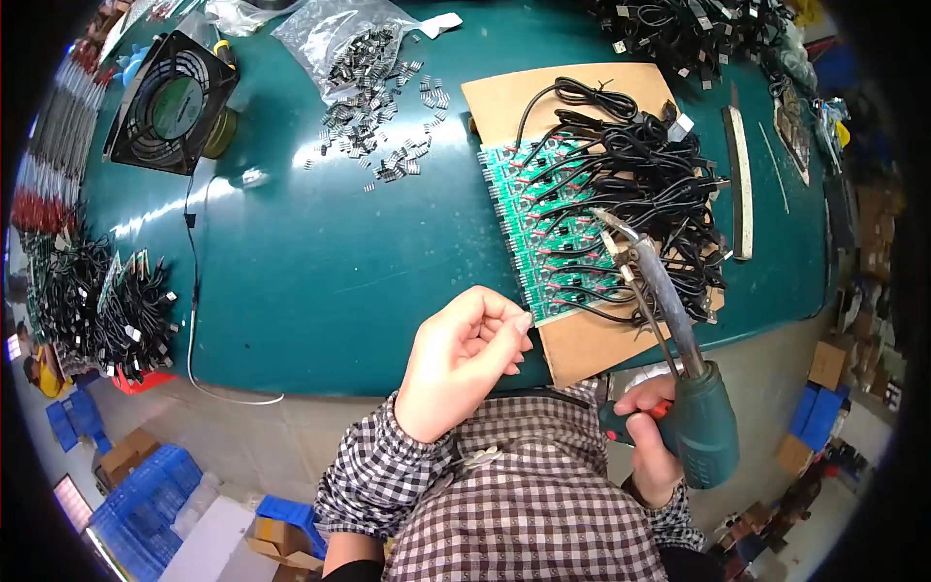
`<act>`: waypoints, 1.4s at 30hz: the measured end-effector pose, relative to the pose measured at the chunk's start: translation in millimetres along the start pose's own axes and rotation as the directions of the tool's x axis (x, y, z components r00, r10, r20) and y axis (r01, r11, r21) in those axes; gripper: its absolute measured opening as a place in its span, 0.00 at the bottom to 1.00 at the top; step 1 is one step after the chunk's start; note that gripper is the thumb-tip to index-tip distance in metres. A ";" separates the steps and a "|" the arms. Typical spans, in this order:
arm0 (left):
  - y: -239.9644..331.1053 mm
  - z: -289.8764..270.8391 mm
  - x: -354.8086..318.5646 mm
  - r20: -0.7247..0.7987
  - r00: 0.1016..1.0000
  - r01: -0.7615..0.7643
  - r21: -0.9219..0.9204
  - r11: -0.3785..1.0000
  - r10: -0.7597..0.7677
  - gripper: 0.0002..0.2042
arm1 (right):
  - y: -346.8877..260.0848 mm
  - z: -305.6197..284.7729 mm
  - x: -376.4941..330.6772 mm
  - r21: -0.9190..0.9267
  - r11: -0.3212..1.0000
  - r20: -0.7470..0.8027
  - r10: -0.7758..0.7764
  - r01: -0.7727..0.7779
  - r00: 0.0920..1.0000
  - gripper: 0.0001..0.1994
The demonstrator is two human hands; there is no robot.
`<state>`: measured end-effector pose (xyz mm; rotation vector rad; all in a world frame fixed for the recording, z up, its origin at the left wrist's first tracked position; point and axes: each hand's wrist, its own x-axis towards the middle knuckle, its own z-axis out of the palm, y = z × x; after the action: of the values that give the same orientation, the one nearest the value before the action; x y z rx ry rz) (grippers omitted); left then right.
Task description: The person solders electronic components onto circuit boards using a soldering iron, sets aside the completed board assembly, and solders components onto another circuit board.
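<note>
My right hand (652, 432) grips a green pistol-shaped soldering gun (706, 427) with a red trigger. Its metal barrel and feed tube point up and away, and the tip lies over a panel of green circuit boards (529, 228). Black USB cables (640, 184) run from the boards to the right in coiled bundles. Beneath them lies a sheet of brown cardboard (572, 357). My left hand (470, 354) is closed, thumb against fingers, by the panel's near left corner. Whether those fingertips pinch anything is hidden.
On the green table (320, 262), small black-and-silver connectors (369, 116) spill from a plastic bag (320, 39). A black fan (175, 105) stands at far left. Cable bundles (131, 315) lie left, more cables (679, 34) far right. A worn strip (739, 184) lies beside the cardboard.
</note>
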<state>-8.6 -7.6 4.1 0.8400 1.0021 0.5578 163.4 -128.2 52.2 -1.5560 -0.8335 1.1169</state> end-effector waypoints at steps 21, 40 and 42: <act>3.9 -3.5 6.1 0.018 0.999 0.049 0.042 0.998 -0.050 0.05 | 11.2 -8.9 -35.8 0.033 0.985 -0.061 0.170 -0.168 0.984 0.28; -0.2 -3.2 5.2 0.018 0.999 0.041 0.016 0.999 -0.041 0.05 | 12.3 -11.2 -41.7 0.083 0.965 -0.052 0.253 -0.249 0.966 0.29; -0.4 -4.0 5.6 0.029 0.999 0.034 0.026 0.999 -0.035 0.05 | 11.8 -11.1 -42.0 0.084 0.962 -0.048 0.266 -0.261 0.963 0.29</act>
<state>-9.7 -2.3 -0.1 0.8500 0.9965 0.5024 159.5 -173.1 51.9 -1.6602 -0.5475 1.2714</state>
